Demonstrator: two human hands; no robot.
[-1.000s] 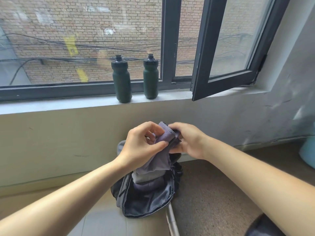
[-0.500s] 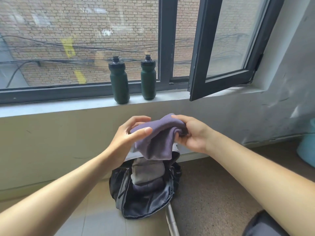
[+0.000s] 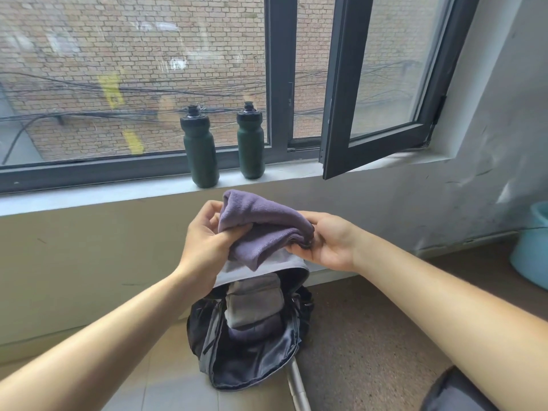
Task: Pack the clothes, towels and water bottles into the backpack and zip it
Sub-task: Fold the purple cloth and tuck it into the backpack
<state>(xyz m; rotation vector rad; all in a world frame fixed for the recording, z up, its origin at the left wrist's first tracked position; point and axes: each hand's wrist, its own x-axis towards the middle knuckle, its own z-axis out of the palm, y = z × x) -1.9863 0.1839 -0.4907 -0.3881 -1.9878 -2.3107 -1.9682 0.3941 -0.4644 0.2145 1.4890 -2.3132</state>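
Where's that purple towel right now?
In the head view's centre, the purple towel is held between the left hand and right hand, just above the open backpack, below the windowsill.

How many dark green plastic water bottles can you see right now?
2. Both stand upright on the grey windowsill, apart: the left dark green bottle and the right dark green bottle. The open black backpack shows only folded cloth; more could be hidden.

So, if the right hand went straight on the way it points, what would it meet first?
The purple towel the right hand grips, then probably the left hand beyond; depth unclear.
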